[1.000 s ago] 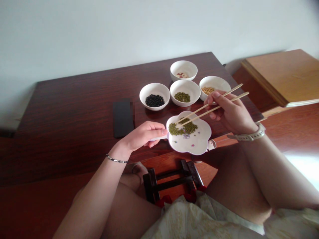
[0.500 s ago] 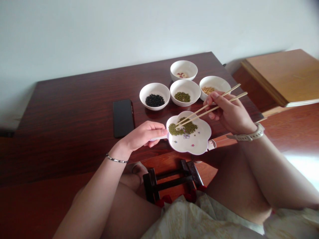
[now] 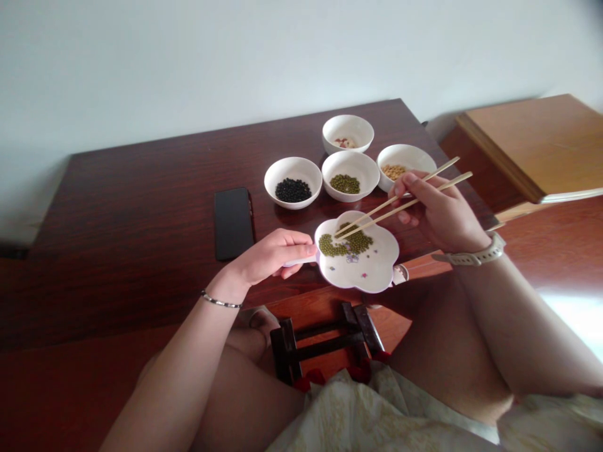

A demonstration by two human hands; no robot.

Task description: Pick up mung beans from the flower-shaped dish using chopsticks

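Observation:
My left hand [image 3: 271, 254] grips the handle of a white flower-shaped dish [image 3: 372, 267] at the near table edge. Green beans [image 3: 346, 242] lie heaped in the dish's far half. My right hand [image 3: 438, 210] holds a pair of wooden chopsticks [image 3: 400, 201], their tips down among the green beans. Behind the dish stand white bowls: one with black beans [image 3: 293, 189], one with green beans [image 3: 345, 183], one with yellow beans [image 3: 393, 170], and one with pale reddish beans [image 3: 346, 142].
A black phone [image 3: 232, 223] lies flat on the dark wooden table [image 3: 141, 207], left of the bowls. A lighter wooden cabinet top [image 3: 541, 141] stands at the right. A small dark wooden stool [image 3: 325, 342] sits between my knees.
The chopstick tips have shifted slightly within the green beans, and my right hand has drifted a little to the right. My left hand and the dish have stayed still.

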